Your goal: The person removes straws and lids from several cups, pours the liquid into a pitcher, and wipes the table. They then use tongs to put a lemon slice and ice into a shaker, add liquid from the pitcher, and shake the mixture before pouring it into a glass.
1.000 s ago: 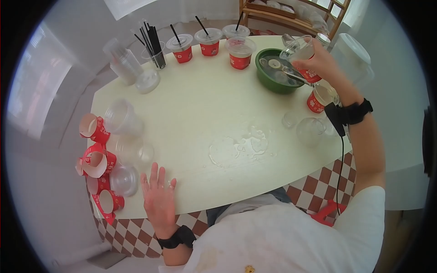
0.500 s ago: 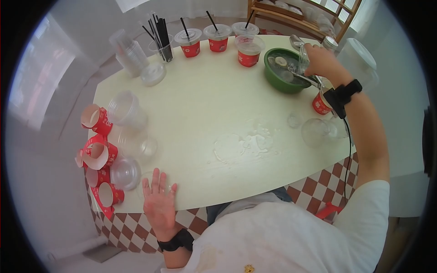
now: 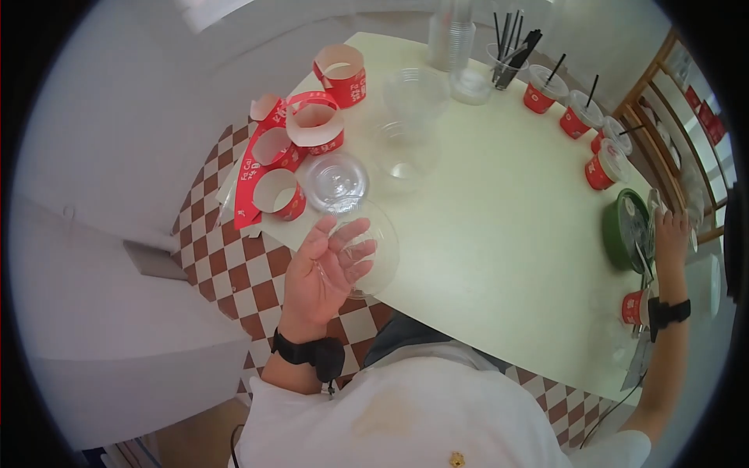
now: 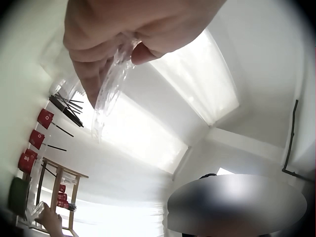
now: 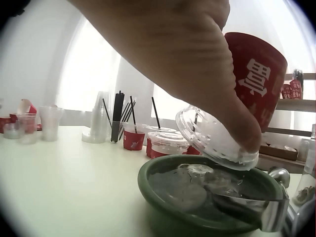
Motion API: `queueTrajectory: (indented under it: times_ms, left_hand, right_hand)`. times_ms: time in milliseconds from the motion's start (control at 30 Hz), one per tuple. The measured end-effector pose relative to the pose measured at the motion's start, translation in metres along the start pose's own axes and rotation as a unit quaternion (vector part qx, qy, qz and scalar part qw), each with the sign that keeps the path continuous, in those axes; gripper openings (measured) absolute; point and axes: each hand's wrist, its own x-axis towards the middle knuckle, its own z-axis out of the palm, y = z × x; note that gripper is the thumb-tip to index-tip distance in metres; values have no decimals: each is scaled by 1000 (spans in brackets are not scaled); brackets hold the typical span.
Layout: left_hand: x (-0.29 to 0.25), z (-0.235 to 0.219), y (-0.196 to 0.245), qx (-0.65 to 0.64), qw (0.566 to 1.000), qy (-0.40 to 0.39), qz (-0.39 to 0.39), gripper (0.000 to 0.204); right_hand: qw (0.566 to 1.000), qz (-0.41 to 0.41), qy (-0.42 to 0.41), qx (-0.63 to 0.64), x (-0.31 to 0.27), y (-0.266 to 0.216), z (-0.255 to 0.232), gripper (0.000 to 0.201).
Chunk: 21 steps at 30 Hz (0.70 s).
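My left hand [image 3: 320,273] is turned palm up at the table's near left edge. It pinches a clear plastic lid [image 3: 384,253] between thumb and fingers; the left wrist view shows this lid [image 4: 109,96] edge-on. Far to the right, my right hand [image 3: 672,240] grips a clear cup in a red paper sleeve [image 5: 259,74]. The cup is tipped with its rim [image 5: 190,131] low over the green bowl [image 5: 148,183]. Liquid with pale round slices [image 5: 185,195] fills the bowl, and a shiny metal utensil [image 5: 272,213] leans across its rim.
Several red paper sleeves [image 3: 315,129] and clear lids [image 3: 337,181] lie at the left end. Lidded cups with black straws [image 3: 576,117] line the far edge, beside a cup of straws [image 3: 516,58] and stacked clear cups [image 3: 451,39]. Another red-sleeved cup [image 3: 633,308] stands near my right wrist.
The head view has swung to the left. My left hand has gone from spread fingers over the table to pinching the clear lid. My right hand has tipped the cup over the bowl.
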Motion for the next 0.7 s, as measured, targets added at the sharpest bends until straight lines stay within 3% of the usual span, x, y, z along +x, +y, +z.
queueTrajectory:
  times_ms: [33, 100, 167, 200, 267, 367, 467, 567, 600, 667, 700]
  left_hand:
    - [1, -2, 7, 4, 1000, -17, 23, 33]
    - [0, 10, 24, 189, 955, 123, 194, 38]
    - [6, -6, 54, 309, 885, 146, 316, 40]
    - [12, -11, 64, 344, 858, 181, 336, 41]
    - [25, -18, 82, 409, 795, 247, 375, 44]
    - [42, -38, 97, 494, 760, 293, 304, 46]
    - [57, -60, 95, 571, 685, 322, 318, 40]
    - [60, -69, 95, 618, 646, 329, 305, 42]
    - [61, -63, 91, 582, 673, 326, 318, 41]
    - [56, -40, 82, 505, 724, 322, 343, 39]
    - [52, -33, 78, 508, 722, 299, 362, 35]
  right_hand:
    - [999, 12, 42, -18, 4, -2, -8, 38]
    - [991, 40, 110, -57, 3, 2, -33, 38]
    - [999, 2, 37, -34, 1, 4, -21, 39]
    - [1000, -14, 0, -21, 0, 4, -17, 40]
    - [998, 22, 43, -35, 3, 1, -35, 41]
    - [998, 28, 44, -32, 2, 3, -28, 46]
    - [997, 63, 35, 11, 1, 8, -28, 65]
    - [994, 97, -20, 41, -3, 6, -72, 79]
    - [992, 106, -49, 46, -4, 7, -83, 83]
    - [978, 169, 25, 121, -3, 12, -81, 87]
    - [965, 198, 64, 159, 0, 13, -80, 89]
